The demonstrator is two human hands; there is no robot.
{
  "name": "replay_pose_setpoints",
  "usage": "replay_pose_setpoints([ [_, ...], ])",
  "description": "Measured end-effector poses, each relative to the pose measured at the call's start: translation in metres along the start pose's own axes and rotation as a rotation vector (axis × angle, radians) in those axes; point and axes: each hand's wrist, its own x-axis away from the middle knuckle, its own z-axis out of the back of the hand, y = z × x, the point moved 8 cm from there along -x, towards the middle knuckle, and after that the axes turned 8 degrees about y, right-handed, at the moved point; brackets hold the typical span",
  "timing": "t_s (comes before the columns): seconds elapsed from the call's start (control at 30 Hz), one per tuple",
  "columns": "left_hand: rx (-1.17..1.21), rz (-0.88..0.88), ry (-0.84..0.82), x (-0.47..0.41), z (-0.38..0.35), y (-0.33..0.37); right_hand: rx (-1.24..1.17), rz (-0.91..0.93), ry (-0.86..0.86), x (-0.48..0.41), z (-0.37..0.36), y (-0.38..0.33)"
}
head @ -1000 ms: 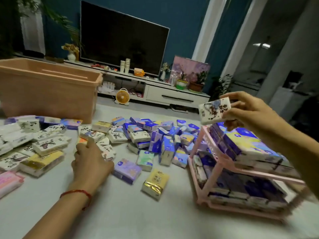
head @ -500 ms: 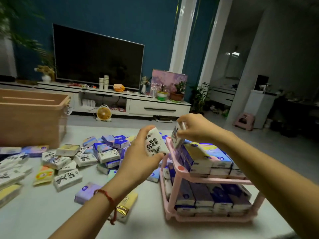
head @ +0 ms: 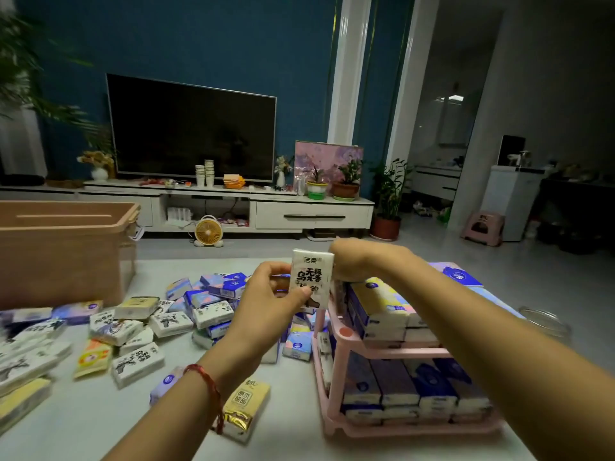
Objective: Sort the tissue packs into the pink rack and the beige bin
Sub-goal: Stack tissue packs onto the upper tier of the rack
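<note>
My left hand point(head: 266, 306) pinches a white tissue pack point(head: 311, 277) with black characters and holds it upright in front of the pink rack's left end. My right hand point(head: 361, 261) is just behind it, fingers curled down onto another white pack at the left end of the top shelf. That pack is mostly hidden. The pink rack point(head: 392, 353) stands at the right, both shelves packed with blue and pastel packs. The beige bin point(head: 66, 257) stands at the far left. Several loose packs point(head: 173, 322) lie between them.
A yellow and gold pack point(head: 246, 407) lies under my left forearm near the table's front. A glass jar point(head: 545, 322) sits behind the rack at the right edge. Beyond the table are a TV stand, a small fan and potted plants.
My left hand picked a white pack from the pile and raised it beside the rack. My right hand carried its own pack down to the top shelf's left end. The camera turned right.
</note>
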Motion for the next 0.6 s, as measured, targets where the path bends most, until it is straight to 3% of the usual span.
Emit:
replay_pose_setpoints([
  [0.13,0.045,0.018,0.018,-0.003,0.004,-0.003,-0.023,0.034,0.043,0.005,0.008,0.005],
  [0.2,0.038,0.019,-0.026,-0.006,0.002,-0.001,-0.304,0.076,0.070,0.018,0.032,0.006],
  [0.3,0.051,0.030,-0.127,-0.010,-0.009,0.004,-0.766,0.222,-0.157,0.049,0.044,-0.004],
  [0.4,0.074,0.073,-0.213,-0.013,-0.024,0.004,-0.719,0.297,-0.127,0.062,0.046,0.000],
  [0.6,0.201,0.210,-0.290,-0.014,-0.049,-0.010,-0.757,0.277,-0.038,0.063,0.045,0.019],
])
